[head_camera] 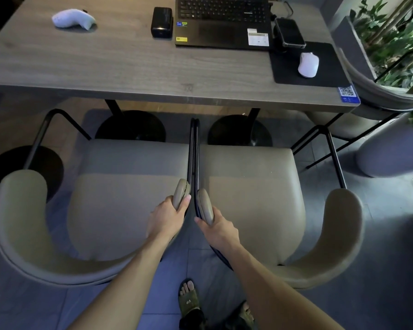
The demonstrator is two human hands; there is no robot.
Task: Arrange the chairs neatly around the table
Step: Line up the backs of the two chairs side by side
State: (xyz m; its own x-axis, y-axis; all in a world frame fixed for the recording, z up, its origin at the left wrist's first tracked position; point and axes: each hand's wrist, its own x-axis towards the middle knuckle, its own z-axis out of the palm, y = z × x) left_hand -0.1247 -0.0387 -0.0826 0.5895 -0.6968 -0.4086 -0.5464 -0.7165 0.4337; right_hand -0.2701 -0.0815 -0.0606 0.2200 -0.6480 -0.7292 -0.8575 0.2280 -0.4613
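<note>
— What did the chairs look like?

— There were two matching ones, side by side in front of the table (129,67). The left chair (119,201) and the right chair (250,203) each had a tan padded seat, a curved padded backrest wrapping round into armrests, and a thin black metal frame. Their inner frame bars stood just beside each other, nearly touching.

— And the hands?

— The left hand (169,217) was closed around the inner armrest tip of the left chair, fingers wrapped over the padding. The right hand (221,228) gripped the inner armrest tip of the right chair in the same way.

— Were they pushed in?

— No, both seats sat clear of the table edge, facing it. A third chair (382,91), grey, stood at the table's right end.

— Anything on the tabletop?

— A laptop (222,20), a white mouse (308,65) on a black mat (329,67), a phone (289,32), a black box (162,22) and a white controller (73,18).
</note>
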